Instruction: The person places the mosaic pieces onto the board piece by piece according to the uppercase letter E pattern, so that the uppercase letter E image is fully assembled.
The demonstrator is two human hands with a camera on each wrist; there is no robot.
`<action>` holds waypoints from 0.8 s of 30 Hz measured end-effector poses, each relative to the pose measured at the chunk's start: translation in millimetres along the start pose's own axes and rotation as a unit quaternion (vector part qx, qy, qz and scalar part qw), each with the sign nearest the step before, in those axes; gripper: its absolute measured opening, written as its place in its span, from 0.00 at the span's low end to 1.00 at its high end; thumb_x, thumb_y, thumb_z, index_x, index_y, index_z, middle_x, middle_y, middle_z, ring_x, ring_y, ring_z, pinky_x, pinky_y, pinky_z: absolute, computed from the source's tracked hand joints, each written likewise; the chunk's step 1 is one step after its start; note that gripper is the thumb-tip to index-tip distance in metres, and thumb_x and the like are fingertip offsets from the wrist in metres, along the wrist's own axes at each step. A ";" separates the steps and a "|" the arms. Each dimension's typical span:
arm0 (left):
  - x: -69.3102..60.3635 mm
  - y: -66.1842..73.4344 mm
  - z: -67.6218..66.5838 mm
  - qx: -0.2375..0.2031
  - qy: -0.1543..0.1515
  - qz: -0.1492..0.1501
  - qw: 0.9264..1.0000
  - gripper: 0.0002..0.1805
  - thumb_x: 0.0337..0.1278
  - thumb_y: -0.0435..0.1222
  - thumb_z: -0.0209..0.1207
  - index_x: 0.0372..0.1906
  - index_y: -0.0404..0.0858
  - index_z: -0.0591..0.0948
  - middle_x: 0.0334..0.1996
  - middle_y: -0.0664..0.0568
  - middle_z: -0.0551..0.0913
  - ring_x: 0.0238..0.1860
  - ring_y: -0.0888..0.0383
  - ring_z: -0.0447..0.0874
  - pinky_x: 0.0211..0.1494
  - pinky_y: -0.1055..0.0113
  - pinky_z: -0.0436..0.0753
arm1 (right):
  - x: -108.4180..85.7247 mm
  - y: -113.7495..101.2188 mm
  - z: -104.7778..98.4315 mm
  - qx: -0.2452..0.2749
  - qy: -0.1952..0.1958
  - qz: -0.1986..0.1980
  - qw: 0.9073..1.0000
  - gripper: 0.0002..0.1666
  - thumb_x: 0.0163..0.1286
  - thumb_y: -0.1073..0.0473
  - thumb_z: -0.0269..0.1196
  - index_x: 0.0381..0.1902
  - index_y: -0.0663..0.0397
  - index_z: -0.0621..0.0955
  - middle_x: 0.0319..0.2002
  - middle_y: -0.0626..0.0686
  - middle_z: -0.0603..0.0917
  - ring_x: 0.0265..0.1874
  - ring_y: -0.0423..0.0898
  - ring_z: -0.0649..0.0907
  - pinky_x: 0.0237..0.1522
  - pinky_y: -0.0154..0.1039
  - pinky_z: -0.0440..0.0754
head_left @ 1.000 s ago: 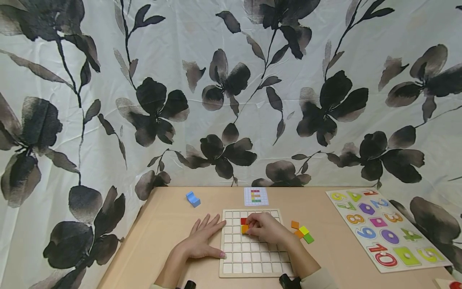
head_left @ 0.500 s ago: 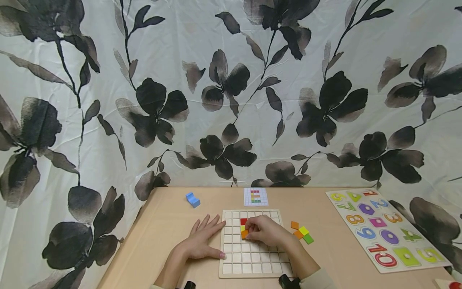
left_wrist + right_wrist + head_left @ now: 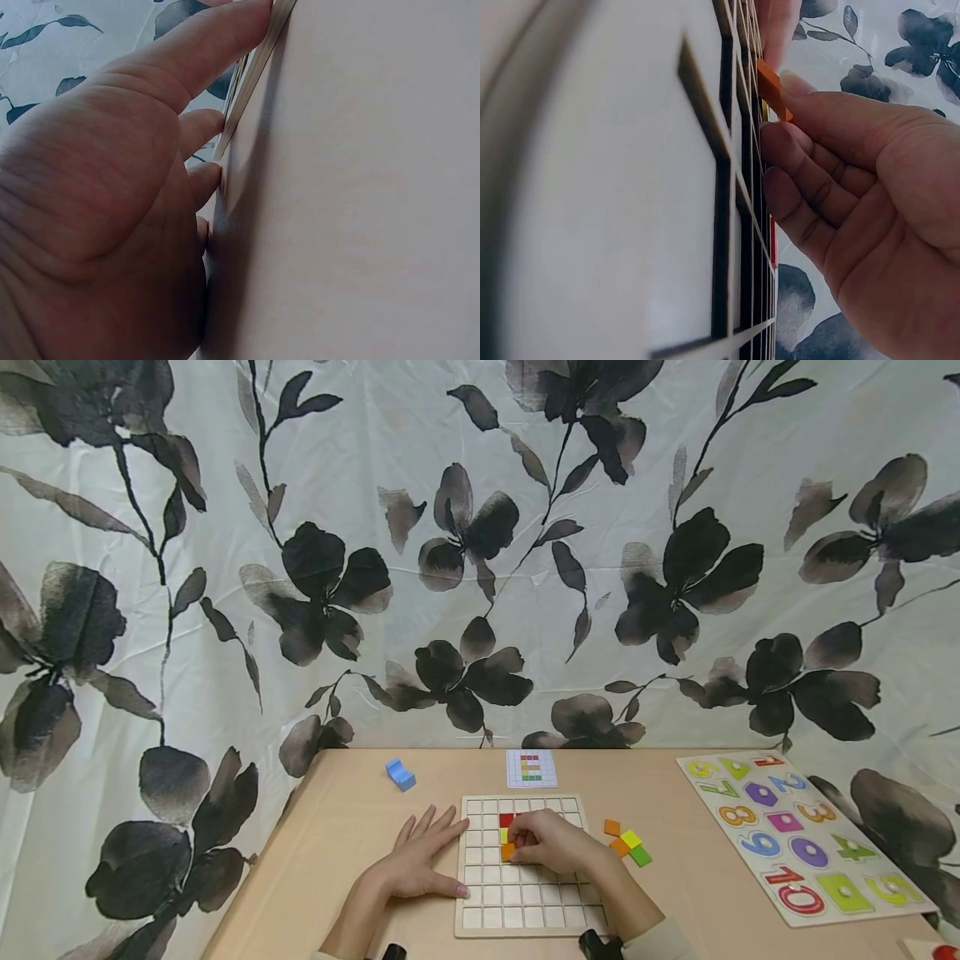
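Two hands work at a gridded board (image 3: 525,917) on a wood-toned table (image 3: 360,818), head view. Left hand (image 3: 425,862): fingers spread, index fingertip and thumb at the board's left edge. Right hand (image 3: 553,841): pinching an orange tile (image 3: 507,852) over the grid, just below a yellow tile (image 3: 504,835) and a red tile (image 3: 506,819) (the hand hides neighbouring squares). Tabletop runs between the board's right edge and a number panel (image 3: 802,806); loose tiles (image 3: 632,839) occupy part of that strip, near the right forearm. A pattern card (image 3: 532,768) lies beyond the far edge, a blue piece (image 3: 401,775) farther left. Floral cloth (image 3: 375,485) hangs behind. Left wrist view: thumb meets the board's rim, tabletop alongside. Right wrist view: orange tile angled between thumb and finger; contact with the grid cannot be confirmed.
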State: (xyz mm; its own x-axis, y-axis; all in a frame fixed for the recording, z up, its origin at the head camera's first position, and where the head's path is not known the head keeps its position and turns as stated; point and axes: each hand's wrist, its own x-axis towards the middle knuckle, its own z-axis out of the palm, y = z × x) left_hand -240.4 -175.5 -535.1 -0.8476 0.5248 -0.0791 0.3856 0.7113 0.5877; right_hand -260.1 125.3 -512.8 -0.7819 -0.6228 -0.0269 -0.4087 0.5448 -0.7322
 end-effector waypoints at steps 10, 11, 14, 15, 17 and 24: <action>-1.0 -1.1 1.0 -0.004 -0.001 -0.006 1.000 0.60 0.44 0.68 0.72 0.82 0.50 0.63 0.85 0.45 0.50 0.85 0.36 0.34 0.81 0.31 0.32 | 0.6 -0.8 2.3 -0.022 0.002 0.004 1.000 0.09 0.66 0.58 0.74 0.41 0.50 0.85 0.30 0.40 0.81 0.31 0.36 0.78 0.36 0.30 0.79; -1.0 -1.0 0.9 -0.003 -0.001 -0.006 1.000 0.60 0.44 0.68 0.72 0.82 0.50 0.63 0.85 0.45 0.50 0.85 0.36 0.34 0.81 0.31 0.32 | 0.7 -0.4 2.7 -0.025 0.003 0.005 1.000 0.09 0.66 0.58 0.74 0.41 0.50 0.86 0.29 0.40 0.81 0.31 0.36 0.78 0.36 0.30 0.79; -0.8 -1.0 0.8 0.001 -0.001 -0.005 1.000 0.60 0.44 0.68 0.72 0.82 0.50 0.63 0.85 0.45 0.50 0.85 0.36 0.34 0.81 0.31 0.33 | 1.3 1.0 3.7 -0.033 0.005 0.004 0.999 0.09 0.65 0.58 0.75 0.41 0.49 0.86 0.29 0.40 0.81 0.30 0.36 0.77 0.36 0.30 0.79; -0.6 -1.1 0.8 0.002 -0.001 -0.005 1.000 0.60 0.44 0.68 0.72 0.82 0.50 0.63 0.85 0.46 0.50 0.85 0.36 0.34 0.81 0.31 0.33 | 1.4 1.3 4.0 -0.034 0.006 0.004 0.999 0.09 0.65 0.58 0.75 0.41 0.49 0.86 0.29 0.40 0.81 0.30 0.36 0.77 0.36 0.30 0.79; -0.5 -1.0 0.8 0.003 -0.001 -0.005 1.000 0.60 0.44 0.69 0.72 0.82 0.51 0.63 0.85 0.46 0.50 0.85 0.36 0.34 0.81 0.31 0.33 | 1.4 1.7 4.3 -0.032 0.006 0.005 0.999 0.10 0.64 0.58 0.75 0.41 0.49 0.86 0.29 0.40 0.81 0.30 0.36 0.77 0.35 0.30 0.79; -0.7 -0.5 0.9 -0.001 -0.001 -0.003 1.000 0.60 0.44 0.68 0.72 0.82 0.51 0.63 0.85 0.46 0.50 0.85 0.37 0.34 0.81 0.31 0.32 | -1.3 1.0 -2.5 -0.001 0.019 0.001 1.000 0.11 0.64 0.58 0.76 0.43 0.51 0.86 0.30 0.42 0.82 0.32 0.38 0.79 0.36 0.30 0.80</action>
State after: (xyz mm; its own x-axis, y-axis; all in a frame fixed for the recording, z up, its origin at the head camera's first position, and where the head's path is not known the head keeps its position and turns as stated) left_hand -239.8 -175.8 -536.1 -0.8491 0.5216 -0.0833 0.3806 0.7134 0.5884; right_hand -260.7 128.1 -511.7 -0.7997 -0.6005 -0.0030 -0.4080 0.5469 -0.7310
